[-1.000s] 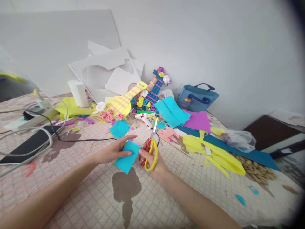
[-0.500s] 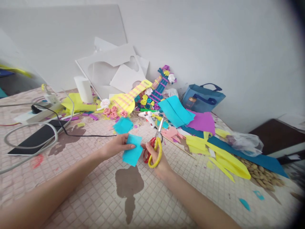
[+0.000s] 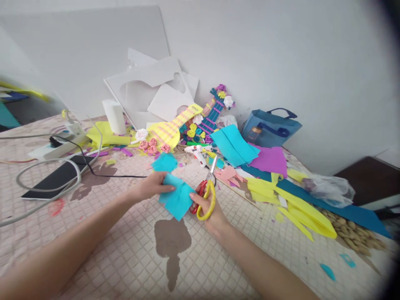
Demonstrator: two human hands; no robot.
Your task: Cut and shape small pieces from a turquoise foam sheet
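Note:
Between my two hands is a piece of turquoise paper (image 3: pixel 178 200), creased and partly spread. My left hand (image 3: pixel 153 186) pinches its upper left part between thumb and fingers. The thumb of my right hand (image 3: pixel 210 210) rests at the paper's right edge, while scissors (image 3: pixel 206 196) with red and yellow handles hang in that same hand, blades pointing up and away. Another turquoise piece (image 3: pixel 165 162) lies on the table just beyond my left hand. A white glue gun (image 3: pixel 196 153) sits behind the scissors.
A yellow guitar shape (image 3: pixel 165 132) with paper flowers stands at the back. Turquoise sheets (image 3: pixel 234 146), yellow strips (image 3: pixel 304 212) and peanuts (image 3: pixel 353 233) lie to the right. A power strip (image 3: pixel 58 146), cables and a black tablet (image 3: pixel 58 179) are at left.
The turquoise paper has opened out wider, and my right thumb now touches its right edge. The whole view has shifted slightly, with things appearing further right.

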